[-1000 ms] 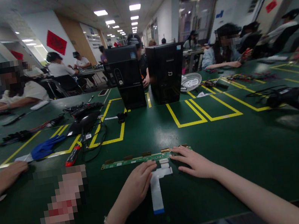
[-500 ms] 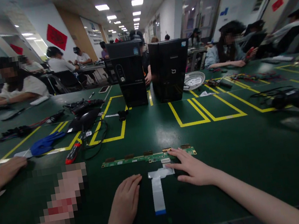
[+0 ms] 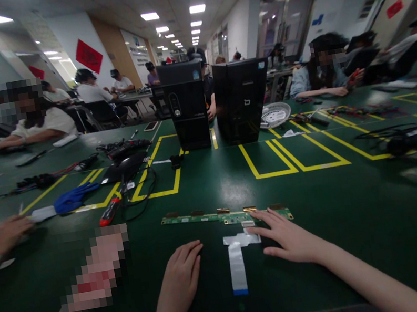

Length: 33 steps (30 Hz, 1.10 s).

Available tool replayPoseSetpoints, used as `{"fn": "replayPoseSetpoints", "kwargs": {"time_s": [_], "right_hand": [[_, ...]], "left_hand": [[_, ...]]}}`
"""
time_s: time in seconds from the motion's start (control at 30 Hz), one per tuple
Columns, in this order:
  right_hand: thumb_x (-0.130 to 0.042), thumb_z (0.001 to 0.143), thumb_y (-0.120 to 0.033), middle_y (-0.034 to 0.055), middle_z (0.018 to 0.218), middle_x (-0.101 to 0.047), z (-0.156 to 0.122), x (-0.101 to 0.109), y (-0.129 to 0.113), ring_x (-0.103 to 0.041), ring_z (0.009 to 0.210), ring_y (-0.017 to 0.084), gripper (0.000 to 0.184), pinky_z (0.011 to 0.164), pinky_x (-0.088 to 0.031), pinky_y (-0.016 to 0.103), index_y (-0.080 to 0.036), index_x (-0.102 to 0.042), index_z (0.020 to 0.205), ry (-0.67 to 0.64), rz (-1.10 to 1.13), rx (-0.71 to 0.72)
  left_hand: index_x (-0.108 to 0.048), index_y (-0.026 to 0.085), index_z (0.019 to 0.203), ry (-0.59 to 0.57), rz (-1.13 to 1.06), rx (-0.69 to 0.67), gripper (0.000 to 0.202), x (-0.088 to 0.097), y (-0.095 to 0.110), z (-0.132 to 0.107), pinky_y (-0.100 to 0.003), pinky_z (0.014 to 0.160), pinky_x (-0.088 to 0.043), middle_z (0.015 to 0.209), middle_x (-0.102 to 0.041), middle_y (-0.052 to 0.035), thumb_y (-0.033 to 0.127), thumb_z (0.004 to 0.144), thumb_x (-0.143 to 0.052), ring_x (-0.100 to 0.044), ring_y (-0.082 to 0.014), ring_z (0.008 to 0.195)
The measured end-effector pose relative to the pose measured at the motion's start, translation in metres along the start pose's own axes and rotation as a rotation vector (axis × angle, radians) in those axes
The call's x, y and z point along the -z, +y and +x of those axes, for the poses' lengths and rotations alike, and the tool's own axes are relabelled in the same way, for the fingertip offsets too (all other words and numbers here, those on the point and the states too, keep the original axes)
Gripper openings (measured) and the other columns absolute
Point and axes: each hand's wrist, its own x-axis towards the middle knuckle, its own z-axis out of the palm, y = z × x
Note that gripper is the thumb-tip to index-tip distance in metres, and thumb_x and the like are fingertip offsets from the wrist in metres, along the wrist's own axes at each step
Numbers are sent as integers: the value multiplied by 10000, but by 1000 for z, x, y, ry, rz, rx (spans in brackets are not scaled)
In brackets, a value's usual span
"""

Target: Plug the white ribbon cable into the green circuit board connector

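Note:
A long, narrow green circuit board (image 3: 198, 218) lies on the green table in front of me, its right end slightly nearer to me. Joined to it is a white flat ribbon cable (image 3: 237, 268), folded into a T shape, with a blue end towards me. My right hand (image 3: 285, 233) rests with spread fingers on the right part of the board and beside the cable's connector; some of the board is hidden under the fingertips. My left hand (image 3: 181, 269) lies flat on the table, left of the cable, fingers stretched out and holding nothing.
Two black computer towers (image 3: 190, 111) stand ahead. Left are a red-and-black screwdriver (image 3: 109, 212), a blue glove (image 3: 75, 197) and black cables. Another person's hand (image 3: 8, 235) is at the far left. A white basket (image 3: 275, 114) and a black device (image 3: 409, 141) are right.
The circuit board and its ribbon cable have slid right and turned a little, with my right hand on them. My left hand stays put. The whole view has shifted slightly.

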Motion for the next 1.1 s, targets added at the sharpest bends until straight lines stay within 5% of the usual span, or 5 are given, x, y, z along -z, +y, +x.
{"fn": "replayPoseSetpoints", "kwargs": {"time_s": [0.33, 0.67, 0.9, 1.1], "right_hand": [[-437, 904, -604, 65, 1563, -234, -101, -18, 39, -291, 1397, 322, 622, 1098, -278, 592, -390, -322, 1477, 111, -158, -288], [-159, 908, -672, 175, 1389, -454, -178, -54, 95, -453, 1278, 357, 724, 967, -424, 589, -259, -446, 1429, 363, -391, -788], [17, 875, -670, 219, 1375, -398, -188, -32, 121, -428, 1277, 385, 841, 936, -424, 561, -223, -384, 1464, 303, -389, -1086], [-42, 889, -663, 237, 1398, -392, -199, -8, 170, -425, 1276, 391, 790, 955, -372, 573, -239, -350, 1479, 256, -321, -1261]], "left_hand": [[-592, 212, 1242, -15, -10, 32, 318, 0, 0, -1, -451, 982, -488, 1252, -612, -76, 225, 967, -432, -578, -241, 1145], [-612, 208, 1210, -2, -4, 15, 307, 3, 1, 1, -458, 967, -499, 1226, -629, -79, 228, 960, -434, -592, -247, 1123], [-592, 215, 1240, -26, -9, 31, 316, 2, 0, 0, -468, 985, -482, 1253, -609, -79, 239, 971, -427, -574, -247, 1148], [-584, 221, 1246, -20, -24, 34, 314, 2, 1, 0, -468, 990, -474, 1254, -605, -79, 230, 972, -432, -570, -241, 1152]]}}
